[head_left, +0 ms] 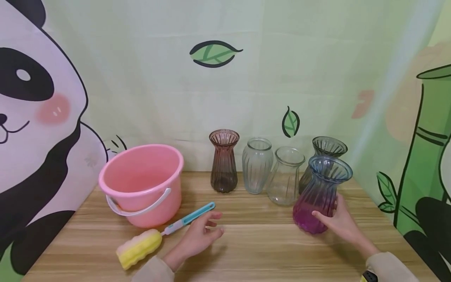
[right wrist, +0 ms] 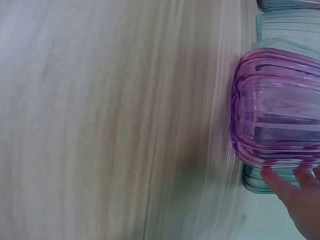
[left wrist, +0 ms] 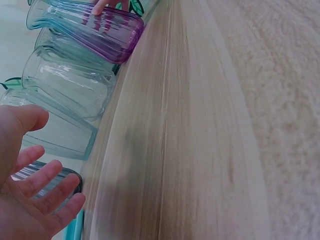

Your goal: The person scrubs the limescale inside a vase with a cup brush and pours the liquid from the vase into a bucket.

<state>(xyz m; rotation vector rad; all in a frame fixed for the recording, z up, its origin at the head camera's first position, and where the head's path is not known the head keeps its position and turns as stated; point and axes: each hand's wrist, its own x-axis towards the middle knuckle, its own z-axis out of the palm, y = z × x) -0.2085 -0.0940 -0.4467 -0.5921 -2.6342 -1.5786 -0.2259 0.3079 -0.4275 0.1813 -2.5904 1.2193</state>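
A ribbed glass vase, blue at the flared rim and purple at the belly, stands on the wooden table at the right. My right hand grips its lower body, fingers in front and thumb behind; the right wrist view shows the purple vase with a fingertip on it. My left hand hovers open just above the table, close to the blue handle of a bottle brush with a yellow sponge head. In the left wrist view the left hand's fingers are spread and hold nothing.
A pink bucket with a white handle stands at the left behind the brush. Against the back wall stand a brown vase, two clear vases and a dark grey vase right behind the purple one.
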